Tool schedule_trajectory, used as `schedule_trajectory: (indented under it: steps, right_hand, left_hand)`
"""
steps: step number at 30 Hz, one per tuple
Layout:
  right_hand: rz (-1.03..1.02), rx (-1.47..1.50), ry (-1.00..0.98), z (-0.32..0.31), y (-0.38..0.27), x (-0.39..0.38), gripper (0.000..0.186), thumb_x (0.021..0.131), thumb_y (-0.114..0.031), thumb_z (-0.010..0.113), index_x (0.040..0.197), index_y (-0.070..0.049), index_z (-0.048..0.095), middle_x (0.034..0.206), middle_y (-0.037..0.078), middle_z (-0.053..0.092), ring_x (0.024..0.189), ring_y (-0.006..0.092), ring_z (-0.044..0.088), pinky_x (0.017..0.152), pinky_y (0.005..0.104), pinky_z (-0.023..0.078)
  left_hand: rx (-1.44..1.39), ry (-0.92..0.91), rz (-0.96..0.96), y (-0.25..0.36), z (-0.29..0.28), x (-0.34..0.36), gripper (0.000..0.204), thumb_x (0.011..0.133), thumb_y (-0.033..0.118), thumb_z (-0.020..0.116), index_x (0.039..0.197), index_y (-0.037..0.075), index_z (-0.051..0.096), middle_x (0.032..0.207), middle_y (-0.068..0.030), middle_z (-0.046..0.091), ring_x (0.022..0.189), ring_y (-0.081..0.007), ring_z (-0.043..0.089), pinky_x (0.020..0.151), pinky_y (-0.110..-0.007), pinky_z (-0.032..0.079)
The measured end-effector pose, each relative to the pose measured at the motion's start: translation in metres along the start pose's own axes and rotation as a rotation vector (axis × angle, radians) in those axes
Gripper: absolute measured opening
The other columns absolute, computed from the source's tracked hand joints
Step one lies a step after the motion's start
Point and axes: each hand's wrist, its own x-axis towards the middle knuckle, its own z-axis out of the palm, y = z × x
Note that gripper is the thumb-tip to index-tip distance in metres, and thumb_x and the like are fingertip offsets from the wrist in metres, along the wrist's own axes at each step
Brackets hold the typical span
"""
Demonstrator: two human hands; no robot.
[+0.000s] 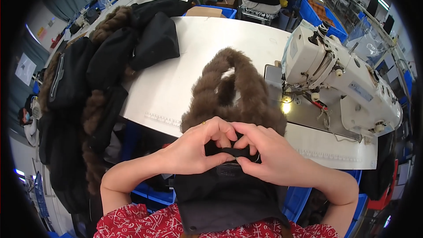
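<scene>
Head view puts both our hands together at the near edge of the table, fingertips meeting over a narrow black strip [235,151] at the top of a black hood [229,194]. Our left hand [198,147] curls closed on the strip from one side, our right hand [269,154] pinches it from the other, knuckles almost touching. The hood is smooth, matte woven cloth, hanging down from the grip toward our lap, where red patterned sleeves [145,224] show. Just beyond the fingers a brown fur trim [238,88] rises from the hood in a soft, shaggy loop, lying on the pale grey table [194,53], which is flat and hard with a rounded front edge.

To our right, near the fur, a white sewing machine [343,79] stands on the table, glossy and blocky, a small lamp glowing under its arm. To our left, well apart from the hands, a heap of black fur-edged coats [88,83] spills over the table's side. Bare tabletop lies open between heap, fur and machine. Blue bins [317,13] sit past the far edge.
</scene>
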Motion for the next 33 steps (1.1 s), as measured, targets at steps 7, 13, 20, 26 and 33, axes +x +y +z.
schedule_trajectory:
  steps: [7, 13, 20, 26, 33]
  right_hand:
    - [0.041, -0.402, -0.205, -0.018, -0.018, 0.021, 0.027, 0.072, -0.017, 0.068, 0.09, 0.001, 0.06, 0.074, 0.017, 0.064, 0.076, 0.0361, 0.063, 0.073, 0.0456, 0.048]
    - [-0.023, -0.549, -0.307, -0.016, -0.012, 0.027, 0.022, 0.073, -0.019, 0.066, 0.08, 0.001, 0.062, 0.064, 0.016, 0.062, 0.068, 0.0356, 0.064, 0.069, 0.0447, 0.046]
    - [-0.197, -0.512, -0.012, -0.003, 0.003, 0.017, 0.008, 0.076, -0.016, 0.064, 0.08, -0.009, 0.064, 0.06, 0.009, 0.056, 0.061, 0.028, 0.059, 0.064, 0.0396, 0.043]
    - [-0.052, 0.39, 0.472, 0.009, 0.023, 0.018, 0.008, 0.086, -0.003, 0.068, 0.092, 0.0, 0.065, 0.08, 0.006, 0.07, 0.071, 0.0099, 0.065, 0.064, 0.0257, 0.051]
    - [0.079, 0.425, 0.169, -0.001, 0.032, 0.003, 0.015, 0.088, -0.005, 0.064, 0.102, 0.001, 0.061, 0.091, 0.009, 0.07, 0.083, 0.0116, 0.066, 0.073, 0.0265, 0.051]
  left_hand:
    - [0.152, 0.004, 0.259, -0.004, 0.01, 0.003, 0.04, 0.081, -0.006, 0.07, 0.113, 0.004, 0.048, 0.106, -0.0093, 0.059, 0.096, -0.0184, 0.064, 0.084, -0.031, 0.053]
    - [0.1, 0.028, 0.276, -0.009, 0.01, 0.004, 0.041, 0.082, -0.006, 0.07, 0.113, 0.002, 0.045, 0.106, -0.0114, 0.062, 0.093, -0.02, 0.067, 0.082, -0.03, 0.054]
    - [0.494, -0.107, 0.259, 0.009, -0.006, -0.002, 0.101, 0.071, 0.034, 0.085, 0.148, 0.0, 0.029, 0.105, -0.012, 0.06, 0.097, -0.0276, 0.055, 0.099, -0.044, 0.043]
    - [0.989, 0.084, 0.376, 0.022, -0.012, -0.011, 0.082, 0.066, 0.01, 0.08, 0.139, 0.002, 0.043, 0.105, -0.0107, 0.058, 0.094, -0.0292, 0.055, 0.103, -0.048, 0.04]
    - [0.979, 0.199, 0.538, -0.02, -0.005, -0.012, 0.061, 0.053, 0.002, 0.073, 0.113, 0.007, 0.063, 0.1, -0.0043, 0.062, 0.089, -0.0227, 0.055, 0.103, -0.045, 0.04]
